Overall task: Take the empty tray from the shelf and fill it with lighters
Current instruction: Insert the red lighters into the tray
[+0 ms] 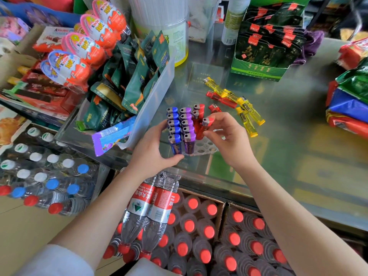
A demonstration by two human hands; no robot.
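pinching red lighter (205, 126): right hand (229, 140) | left hand (153, 150) grips tray (207, 149) | eggs (79, 46) (kinder joy)

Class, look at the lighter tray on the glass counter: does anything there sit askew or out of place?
Yes. The red lighter pinched by the right hand leans, while the blue and purple rows stand upright in the tray. Yellow lighters and red ones lie loose on the counter behind it. The left hand grips the tray's left side.

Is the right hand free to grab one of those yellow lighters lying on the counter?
Probably not yet: the right hand pinches a red lighter over the tray. The yellow lighters lie unobstructed just beyond it.
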